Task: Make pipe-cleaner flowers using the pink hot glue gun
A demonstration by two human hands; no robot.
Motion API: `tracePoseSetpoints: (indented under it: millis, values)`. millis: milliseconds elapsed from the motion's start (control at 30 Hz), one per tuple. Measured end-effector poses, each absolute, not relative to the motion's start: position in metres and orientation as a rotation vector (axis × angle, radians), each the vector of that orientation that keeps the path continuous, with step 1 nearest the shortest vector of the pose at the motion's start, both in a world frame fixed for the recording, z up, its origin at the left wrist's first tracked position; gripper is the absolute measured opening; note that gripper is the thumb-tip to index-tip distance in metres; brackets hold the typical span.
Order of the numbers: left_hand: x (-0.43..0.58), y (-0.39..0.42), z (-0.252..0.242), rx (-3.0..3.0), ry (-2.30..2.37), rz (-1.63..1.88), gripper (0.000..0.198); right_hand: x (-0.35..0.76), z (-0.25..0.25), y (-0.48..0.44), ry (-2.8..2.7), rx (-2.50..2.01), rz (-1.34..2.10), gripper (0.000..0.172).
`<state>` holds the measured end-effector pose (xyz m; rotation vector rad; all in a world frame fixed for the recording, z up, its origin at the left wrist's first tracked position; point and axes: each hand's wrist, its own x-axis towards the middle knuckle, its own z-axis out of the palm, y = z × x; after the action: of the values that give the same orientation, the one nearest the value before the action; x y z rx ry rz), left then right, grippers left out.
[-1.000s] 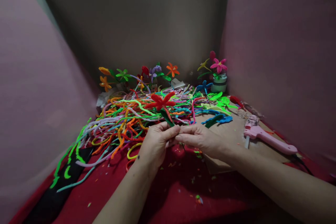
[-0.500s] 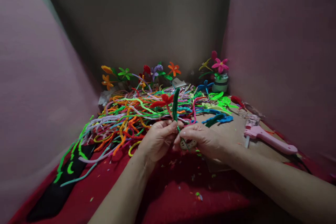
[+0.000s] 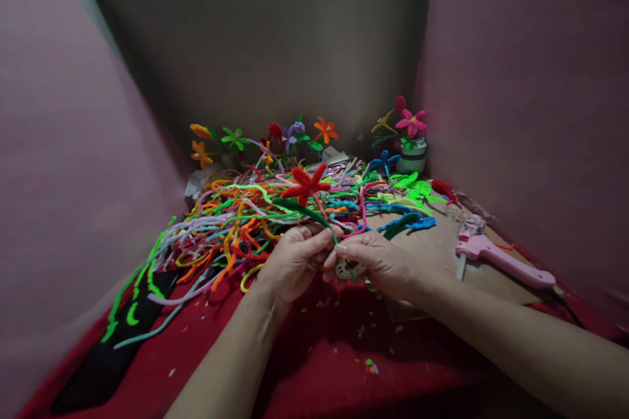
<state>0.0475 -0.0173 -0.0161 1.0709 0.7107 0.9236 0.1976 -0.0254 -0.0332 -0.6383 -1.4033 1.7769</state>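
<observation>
My left hand is closed, thumb and fingers pinching the stem of a red pipe-cleaner flower, whose petals spread above the hand. A dark green pipe-cleaner leaf lies beside the stem, slanting up to the left below the petals. My right hand is closed close beside the left, its thumb and forefinger pinching around the green lower end of the stem. Under its fingers hangs a pale ring with small holes; whether the fingers grip it too I cannot tell.
Behind my hands lies a pile of coloured pipe cleaners. To the right, a pink glue gun rests on a brown board. Finished flowers stand along the back, some in a pale green jar. A black strip lies at left on red cloth.
The red flower has turned so its petals face up more openly. The green leaf has swung from upright over to the left. Both hands stay in nearly the same place.
</observation>
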Motion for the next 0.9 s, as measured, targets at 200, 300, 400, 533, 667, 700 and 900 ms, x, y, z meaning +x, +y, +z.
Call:
tracePoseSetpoints:
  millis: [200,300,400,533,667,700,900]
  values:
    - [0.053,-0.019,-0.017,1.030,0.869,1.008,0.025,0.197,-0.032,-0.025,-1.454,-0.666,1.717,0.031]
    - [0.050,-0.016,-0.017,1.044,0.793,0.914,0.025,0.197,-0.039,-0.022,-1.409,-0.589,1.859,0.039]
    - [0.045,-0.014,-0.017,1.008,0.696,0.869,0.022,0.196,-0.046,-0.021,-1.345,-0.518,1.996,0.037]
    - [0.042,-0.015,-0.016,0.975,0.630,0.879,0.022,0.197,-0.048,-0.022,-1.349,-0.459,2.062,0.033]
    - [0.043,-0.017,-0.013,0.994,0.643,0.883,0.021,0.199,-0.047,-0.024,-1.374,-0.528,1.951,0.026]
    - [0.043,-0.018,-0.013,1.001,0.656,0.888,0.021,0.199,-0.047,-0.025,-1.385,-0.553,1.905,0.025]
    - [0.048,-0.018,-0.017,1.092,0.785,0.920,0.017,0.196,-0.045,-0.024,-1.440,-0.667,1.767,0.027]
